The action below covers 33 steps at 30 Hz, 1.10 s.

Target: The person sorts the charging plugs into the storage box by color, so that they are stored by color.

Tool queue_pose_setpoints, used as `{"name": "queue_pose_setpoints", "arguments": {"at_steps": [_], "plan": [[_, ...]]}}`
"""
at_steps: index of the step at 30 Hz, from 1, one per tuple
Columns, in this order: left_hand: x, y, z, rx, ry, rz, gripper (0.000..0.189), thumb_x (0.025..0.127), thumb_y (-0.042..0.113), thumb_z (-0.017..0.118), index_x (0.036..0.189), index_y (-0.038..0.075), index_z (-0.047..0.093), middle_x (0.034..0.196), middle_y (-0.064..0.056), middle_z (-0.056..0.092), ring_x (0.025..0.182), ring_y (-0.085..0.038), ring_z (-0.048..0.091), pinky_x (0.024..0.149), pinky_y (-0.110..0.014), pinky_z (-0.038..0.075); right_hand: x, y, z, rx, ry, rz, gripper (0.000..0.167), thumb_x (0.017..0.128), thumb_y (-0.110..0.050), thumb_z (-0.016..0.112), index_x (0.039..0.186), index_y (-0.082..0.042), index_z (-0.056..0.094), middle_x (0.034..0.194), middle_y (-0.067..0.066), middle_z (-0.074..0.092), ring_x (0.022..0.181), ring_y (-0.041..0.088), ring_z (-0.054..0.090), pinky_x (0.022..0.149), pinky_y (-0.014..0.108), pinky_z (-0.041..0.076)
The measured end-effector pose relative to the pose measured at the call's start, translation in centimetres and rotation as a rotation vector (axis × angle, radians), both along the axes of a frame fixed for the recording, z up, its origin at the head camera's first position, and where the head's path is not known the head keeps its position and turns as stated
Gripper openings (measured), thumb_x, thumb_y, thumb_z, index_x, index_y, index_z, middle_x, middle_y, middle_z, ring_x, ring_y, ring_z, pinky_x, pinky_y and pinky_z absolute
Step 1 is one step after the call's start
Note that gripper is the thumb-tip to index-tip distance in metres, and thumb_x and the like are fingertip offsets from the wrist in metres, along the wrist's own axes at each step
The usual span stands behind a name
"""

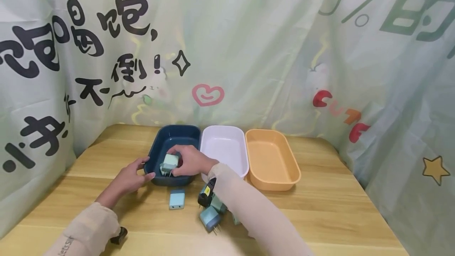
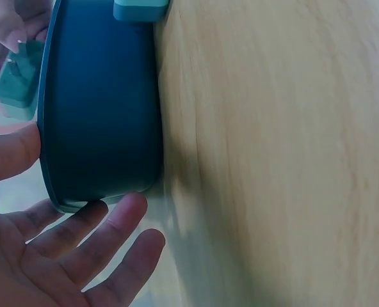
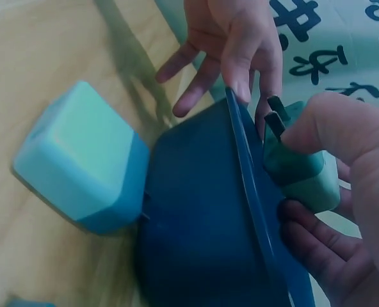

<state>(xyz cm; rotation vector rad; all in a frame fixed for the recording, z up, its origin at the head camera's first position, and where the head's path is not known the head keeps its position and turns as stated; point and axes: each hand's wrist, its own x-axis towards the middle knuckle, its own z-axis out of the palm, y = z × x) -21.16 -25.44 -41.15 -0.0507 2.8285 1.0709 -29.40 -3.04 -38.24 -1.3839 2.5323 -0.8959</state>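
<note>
My right hand (image 1: 190,160) pinches a two-tone green plug-in charger (image 1: 171,160) between thumb and fingers, over the near end of a dark blue bin (image 1: 170,181). In the right wrist view, the metal prongs of this charger (image 3: 296,160) stick up beside my thumb. At the bin's near left corner is my left hand (image 1: 129,179), its thumb at the rim and its fingers spread along the outer wall. A light blue charger (image 1: 177,199) lies on the table just in front of the bin; the right wrist view shows this charger (image 3: 80,160) close up.
A white bin (image 1: 224,129) and an orange bin (image 1: 273,185) stand in a row to the right of the blue one. Under my right forearm lie several chargers, among them a blue one (image 1: 209,217), partly hidden by the sleeve. A printed curtain (image 1: 249,62) hangs behind the wooden table (image 1: 327,212).
</note>
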Motion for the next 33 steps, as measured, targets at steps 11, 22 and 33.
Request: {"name": "queue_pose_setpoints", "arguments": {"at_steps": [11, 22, 33], "plan": [[0.1, -0.2, 0.0, 0.010, 0.005, 0.000, 0.075, 0.093, 0.033, 0.063, 0.148, -0.002, 0.027, 0.142, -0.038, 0.036, 0.120, -0.054, 0.045, 0.087, -0.058, 0.047, -1.9, -1.2, 0.0, 0.085, 0.033, -0.078, 0.052, 0.079, -0.022, 0.080, 0.124, -0.007, 0.058, 0.113, 0.003, 0.062, 0.091, 0.007, 0.056, 0.078, 0.014, 0.045], [-0.1, -0.3, -0.1, 0.019, 0.012, -0.003, 0.075, 0.093, 0.033, 0.064, 0.148, -0.003, 0.028, 0.141, -0.038, 0.036, 0.119, -0.054, 0.046, 0.087, -0.058, 0.047, -3.9, -1.7, -0.3, 0.119, 0.011, -0.138, 0.051, 0.079, -0.021, 0.080, 0.123, -0.007, 0.059, 0.113, 0.004, 0.063, 0.090, 0.011, 0.056, 0.078, 0.016, 0.045], [-0.1, -0.4, -0.3, 0.033, 0.030, -0.011, 0.075, 0.093, 0.034, 0.065, 0.148, -0.003, 0.029, 0.140, -0.038, 0.038, 0.116, -0.052, 0.050, 0.083, -0.055, 0.050, -5.5, -2.6, -1.2, 0.202, 0.000, -0.219, 0.051, 0.078, -0.024, 0.081, 0.122, -0.009, 0.060, 0.117, 0.005, 0.064, 0.101, 0.013, 0.058, 0.084, 0.021, 0.047]]}}
